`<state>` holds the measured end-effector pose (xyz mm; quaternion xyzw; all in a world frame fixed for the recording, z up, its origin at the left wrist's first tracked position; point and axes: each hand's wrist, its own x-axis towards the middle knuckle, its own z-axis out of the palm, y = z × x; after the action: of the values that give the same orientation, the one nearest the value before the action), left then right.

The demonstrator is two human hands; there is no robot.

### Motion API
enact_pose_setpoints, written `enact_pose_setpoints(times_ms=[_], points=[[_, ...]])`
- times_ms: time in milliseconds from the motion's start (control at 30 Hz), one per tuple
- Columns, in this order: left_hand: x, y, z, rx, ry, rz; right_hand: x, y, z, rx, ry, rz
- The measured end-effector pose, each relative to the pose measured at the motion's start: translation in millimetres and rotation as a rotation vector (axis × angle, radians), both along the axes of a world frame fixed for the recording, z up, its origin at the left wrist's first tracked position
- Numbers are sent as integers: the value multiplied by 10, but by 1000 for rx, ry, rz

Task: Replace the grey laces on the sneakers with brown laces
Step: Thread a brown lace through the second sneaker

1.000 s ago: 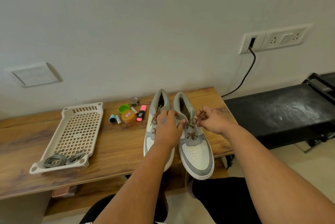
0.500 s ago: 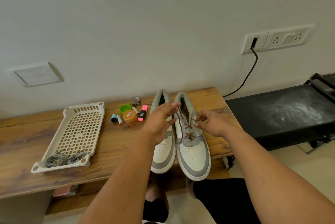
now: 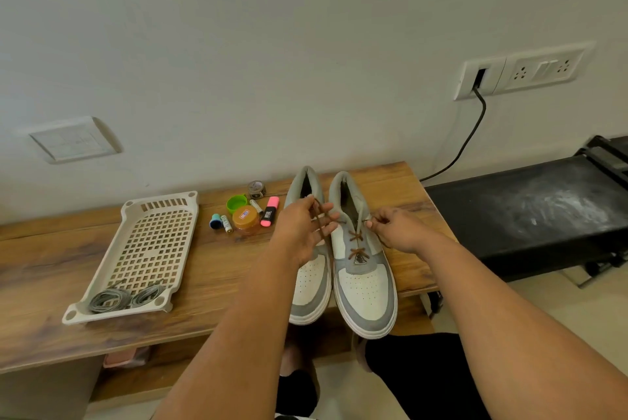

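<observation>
Two grey-and-white sneakers stand side by side on the wooden table, toes toward me. The right sneaker has a brown lace crossed through its lower eyelets. My left hand is raised over the left sneaker and holds one brown lace end between thumb and fingers. My right hand pinches the other lace end at the right sneaker's upper eyelets. Two grey laces lie bundled at the near end of the tray.
A beige perforated tray lies left of the shoes. Between them sit a small orange-lidded jar, a pink highlighter, a green cap, batteries and a tape roll. A black treadmill stands right of the table; a cable hangs from the wall socket.
My left hand has lifted off the left sneaker and drawn a brown lace end up and leftward. My right hand stays at the right sneaker's eyelets.
</observation>
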<state>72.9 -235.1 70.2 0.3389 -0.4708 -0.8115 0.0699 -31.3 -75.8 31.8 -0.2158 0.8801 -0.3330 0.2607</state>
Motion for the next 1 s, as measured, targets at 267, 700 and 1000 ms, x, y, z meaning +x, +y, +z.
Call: enact_pose_setpoints(times_ms=[267,700,1000], points=[[89,-121,532,-770,-327,-375,73,201,505,-133,-270,-59],[83,195,1325,-1012,291,-11,406,163,1584,-865,-132,-46],[21,361,1232,-818,513,156,414,224,1603,-1043,-213,9]])
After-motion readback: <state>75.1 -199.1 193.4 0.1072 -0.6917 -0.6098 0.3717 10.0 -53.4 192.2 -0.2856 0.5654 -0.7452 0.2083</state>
